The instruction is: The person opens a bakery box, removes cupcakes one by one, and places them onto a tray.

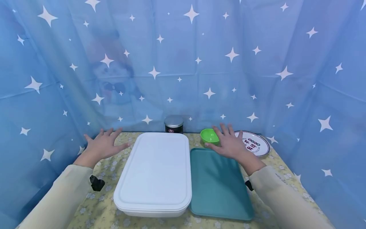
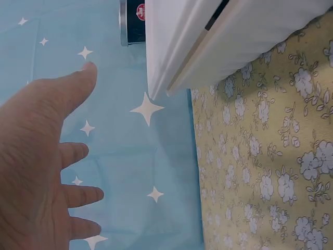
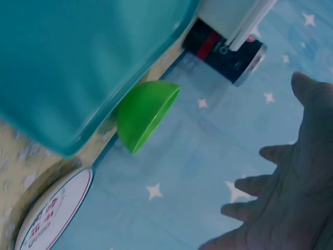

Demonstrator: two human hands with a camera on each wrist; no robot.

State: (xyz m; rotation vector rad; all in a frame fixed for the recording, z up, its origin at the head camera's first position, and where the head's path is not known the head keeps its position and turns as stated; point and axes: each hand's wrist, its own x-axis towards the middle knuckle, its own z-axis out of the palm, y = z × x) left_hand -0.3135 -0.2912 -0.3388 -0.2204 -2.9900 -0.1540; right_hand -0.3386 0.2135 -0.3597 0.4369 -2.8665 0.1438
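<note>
The right hand (image 1: 232, 144) was held open, fingers spread, above the green bowl (image 1: 209, 136) by the teal tray (image 1: 220, 187); the left hand (image 1: 102, 146) hovered open beside the white box (image 1: 155, 173). A grip round the bowl's rim would be judged steadiest.

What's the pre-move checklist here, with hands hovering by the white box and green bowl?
1. Left hand free, fingers spread, holds nothing: ok.
2. Right hand free, open beside the green bowl: ok.
3. Lid seated on the white storage box: ok.
4. Teal tray flat on the table, bare: ok.
5. Printed plate apart from the bowl: ok.
6. Bowl contents: cannot tell; black tin behind the box: ok.
</note>
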